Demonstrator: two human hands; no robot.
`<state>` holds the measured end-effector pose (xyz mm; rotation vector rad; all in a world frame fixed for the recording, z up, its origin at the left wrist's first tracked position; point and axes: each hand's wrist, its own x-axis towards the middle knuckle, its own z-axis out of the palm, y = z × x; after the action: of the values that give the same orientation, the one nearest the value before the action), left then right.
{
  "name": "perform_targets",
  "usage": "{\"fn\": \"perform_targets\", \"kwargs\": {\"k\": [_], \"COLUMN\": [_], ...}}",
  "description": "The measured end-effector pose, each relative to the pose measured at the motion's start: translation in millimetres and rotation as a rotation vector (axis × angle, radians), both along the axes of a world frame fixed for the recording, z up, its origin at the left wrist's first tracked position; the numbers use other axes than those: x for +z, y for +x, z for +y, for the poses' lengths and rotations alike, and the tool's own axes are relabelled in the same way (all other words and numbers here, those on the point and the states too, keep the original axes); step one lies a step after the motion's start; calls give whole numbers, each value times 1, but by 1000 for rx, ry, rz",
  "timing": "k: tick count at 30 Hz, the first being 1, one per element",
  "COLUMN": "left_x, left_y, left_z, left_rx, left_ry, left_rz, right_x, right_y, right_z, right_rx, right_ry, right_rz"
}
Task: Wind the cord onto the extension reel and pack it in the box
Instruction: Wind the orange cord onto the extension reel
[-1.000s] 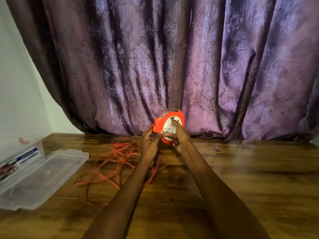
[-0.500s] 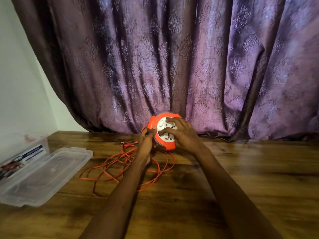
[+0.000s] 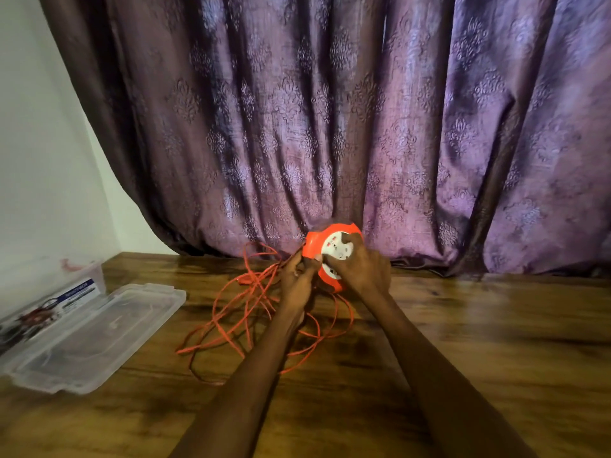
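I am watching the right hand [image 3: 358, 269] holding the orange reel [image 3: 325, 256] up off the counter [image 3: 463, 325], fingers curled over its white socket face with the fingertips spread on the plate, so the reel is tilting with that face turned toward me and a little to the left. The left hand [image 3: 297, 279] is sitting just to the left of the reel, touching its rim, and its fingers are bending around what looks like a strand of the orange cord [image 3: 251, 312] right where it is meeting the reel; the motion blur is keeping me from telling exactly how tight that pinch is. What matters for the coming turn is where the slack is lying: nearly all of the loose cord is spreading in tangled loops on the counter below and to the left of the left hand, running toward me, with one loop trailing under the right forearm. So the left hand is the nearer one to the slack and, I am judging, the one to feed it, while the right hand is placed to rotate the reel. The clear plastic box [image 3: 96, 338] is lying open well off to the left of both hands, beyond the cord pile, with nothing of the reel in it yet, so I am reckoning that the winding is far from finished.
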<state>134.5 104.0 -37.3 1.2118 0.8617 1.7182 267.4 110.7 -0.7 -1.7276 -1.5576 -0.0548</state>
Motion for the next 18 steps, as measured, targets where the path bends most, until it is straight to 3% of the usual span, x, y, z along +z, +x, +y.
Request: {"fn": "perform_targets", "kwargs": {"k": [4, 6, 9, 12, 15, 18], "left_x": [3, 3, 5, 8, 9, 9], "left_y": [9, 9, 4, -3, -8, -16], "left_z": [-3, -3, -3, -3, -3, 1], "left_rx": [9, 15, -13, -1, 2, 16], "left_ry": [75, 53, -41, -51, -78, -122], "left_rz": [77, 53, -61, -54, -61, -101], "right_x": [8, 6, 7, 6, 0, 1], "right_y": [2, 5, 12, 21, 28, 29], "right_z": [1, 4, 7, 7, 4, 3], "right_rx": [208, 225, 184, 146, 382, 547], "right_ry": [-217, -210, -141, 85, 364, 366], "right_rz": [937, 1035, 790, 547, 44, -403]}}
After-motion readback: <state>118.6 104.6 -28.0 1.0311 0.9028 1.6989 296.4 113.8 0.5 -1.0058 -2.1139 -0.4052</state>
